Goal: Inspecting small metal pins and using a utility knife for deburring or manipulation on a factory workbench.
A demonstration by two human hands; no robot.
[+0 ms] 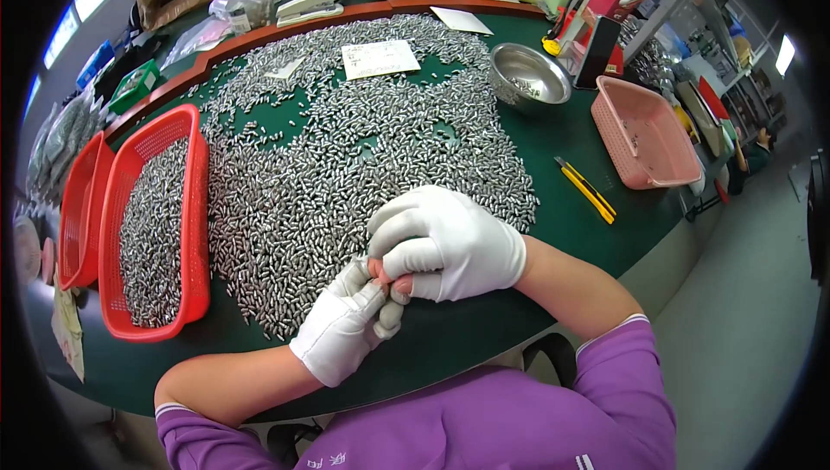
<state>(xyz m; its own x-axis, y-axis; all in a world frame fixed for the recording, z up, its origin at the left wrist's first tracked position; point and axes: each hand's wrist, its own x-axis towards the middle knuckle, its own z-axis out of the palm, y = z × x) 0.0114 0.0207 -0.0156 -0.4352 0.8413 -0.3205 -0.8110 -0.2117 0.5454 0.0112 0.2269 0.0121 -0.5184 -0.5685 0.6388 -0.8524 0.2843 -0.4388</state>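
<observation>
A wide layer of small silvery metal pieces (pixel 285 211), short and rod-shaped, is spread over the green table. At its near edge my two hands meet, both in white gloves with some fingertips bare. My left hand (pixel 341 323) has thumb and fingers pinched together. Against those fingertips press the closed fingers of my right hand (pixel 454 245). Whatever lies between them is too small or too covered to make out. To the left, a red plastic basket (pixel 197 219) holds a heap of similar metal pieces.
Another red basket (pixel 82 211) stands at far left. Right of the pieces are a steel bowl (pixel 519 68), a yellow cutter knife (pixel 588 193) and a pink basket (pixel 661 154). A paper card (pixel 380 59) lies on the pieces. A stapler (pixel 309 7) sits by the raised wooden edge (pixel 363 10).
</observation>
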